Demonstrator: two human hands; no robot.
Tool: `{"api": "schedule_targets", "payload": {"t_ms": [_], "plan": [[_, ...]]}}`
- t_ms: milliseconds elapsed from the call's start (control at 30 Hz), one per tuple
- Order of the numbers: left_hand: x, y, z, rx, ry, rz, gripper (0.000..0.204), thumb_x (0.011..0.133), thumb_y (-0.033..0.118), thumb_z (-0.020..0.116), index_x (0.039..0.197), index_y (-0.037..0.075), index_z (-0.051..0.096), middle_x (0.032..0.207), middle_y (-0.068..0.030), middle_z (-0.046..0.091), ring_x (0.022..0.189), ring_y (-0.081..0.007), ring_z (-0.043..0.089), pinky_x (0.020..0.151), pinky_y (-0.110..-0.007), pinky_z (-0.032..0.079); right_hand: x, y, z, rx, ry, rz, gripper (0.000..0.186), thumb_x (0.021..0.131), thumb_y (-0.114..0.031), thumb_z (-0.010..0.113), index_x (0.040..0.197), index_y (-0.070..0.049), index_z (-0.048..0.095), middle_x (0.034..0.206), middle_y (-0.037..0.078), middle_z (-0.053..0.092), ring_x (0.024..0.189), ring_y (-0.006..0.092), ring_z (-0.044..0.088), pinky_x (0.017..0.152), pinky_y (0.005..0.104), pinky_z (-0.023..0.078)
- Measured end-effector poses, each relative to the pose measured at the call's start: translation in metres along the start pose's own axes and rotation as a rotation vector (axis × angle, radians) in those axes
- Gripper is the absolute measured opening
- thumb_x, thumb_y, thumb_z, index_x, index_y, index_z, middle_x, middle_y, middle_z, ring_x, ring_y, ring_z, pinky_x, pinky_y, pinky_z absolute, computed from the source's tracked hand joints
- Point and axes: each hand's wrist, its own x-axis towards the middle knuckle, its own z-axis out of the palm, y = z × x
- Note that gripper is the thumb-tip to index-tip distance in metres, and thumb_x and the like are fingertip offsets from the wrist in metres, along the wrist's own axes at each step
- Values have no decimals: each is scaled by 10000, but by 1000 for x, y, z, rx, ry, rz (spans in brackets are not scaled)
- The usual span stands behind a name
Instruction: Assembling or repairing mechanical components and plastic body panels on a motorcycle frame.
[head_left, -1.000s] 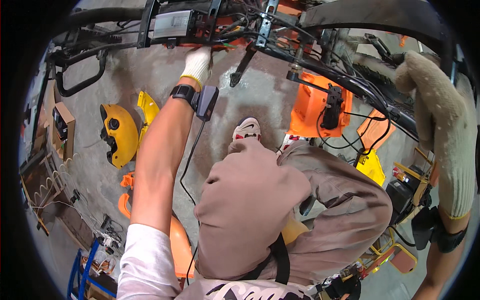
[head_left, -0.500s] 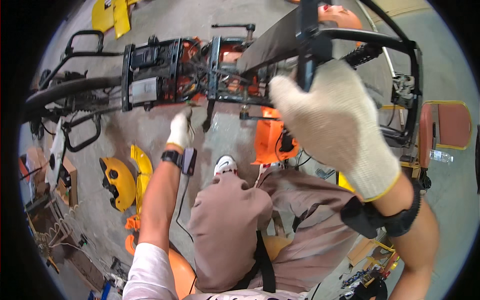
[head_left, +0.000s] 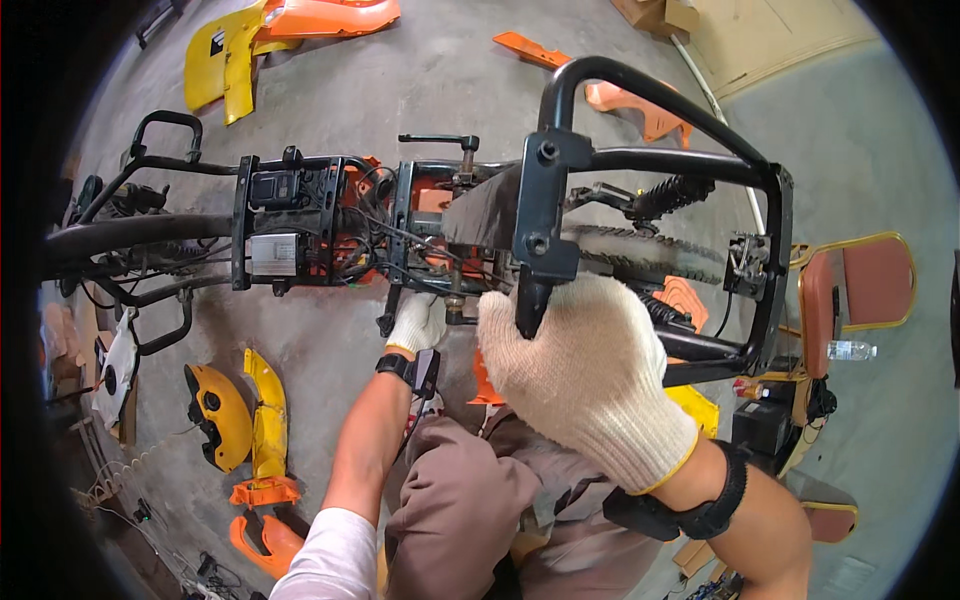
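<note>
A stripped vehicle frame (head_left: 335, 222) of black tubes lies across the view, with wiring, a silver box (head_left: 275, 255) and orange panels inside it. My right hand (head_left: 575, 365), in a cream knitted glove, is closed round the lower end of the raised black tube (head_left: 533, 305) below a bracket (head_left: 548, 205). My left hand (head_left: 418, 322), gloved too, is closed at the frame's near side, between a black lever (head_left: 389, 312) and a crank (head_left: 457, 300). Its fingertips are hidden, and what they grip cannot be made out.
Yellow panels (head_left: 268, 415) and orange pieces (head_left: 265, 545) lie on the floor at left. More yellow (head_left: 225, 60) and orange (head_left: 330, 15) panels lie at the back. A chair (head_left: 880, 280) and a plastic bottle (head_left: 851, 350) are at right. A wheel (head_left: 650, 250) sits under the frame.
My left hand has moved right along the near side to beside the crank. My right hand stays on the tube, now lower and further left in view. The frame also appears lower.
</note>
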Motion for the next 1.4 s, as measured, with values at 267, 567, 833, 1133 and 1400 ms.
{"api": "schedule_targets", "payload": {"t_ms": [267,567,833,1133,1400], "plan": [[-20,4,30,-25,-33,25,267,998,8,435,1211,31,595,1159,-114,653,1042,-245,651,942,-372,535,-3,-1,3,-52,133,-45,429,929,-383,609,692,-31,677,530,137,605,517,343,639,495,434,502],[-79,12,119,56,-26,145,313,978,-16,429,1252,0,581,1224,-145,639,1079,-290,651,992,-400,529,-2,15,23,-380,540,-506,200,803,-227,682,670,-82,647,555,46,507,473,273,541,420,413,423],[-101,31,108,135,4,-48,354,969,127,493,1278,-13,596,1213,-175,682,1111,-286,670,995,-399,542,1,-2,-6,56,-73,122,358,884,-360,595,819,-44,749,781,183,715,758,356,728,694,461,590],[-230,57,218,930,260,613,453,948,-27,536,1401,-51,533,1334,-159,623,1124,-237,652,954,-354,547,-10,1,-10,334,78,60,231,846,-254,632,852,-84,788,848,155,753,820,363,746,738,459,603],[-347,35,433,1473,-289,1457,413,1051,48,474,1444,-78,474,1439,-202,560,1334,-272,543,1152,-397,386,-12,0,8,328,332,-40,214,823,-249,640,793,-106,796,854,150,759,829,308,755,735,411,595]]}}
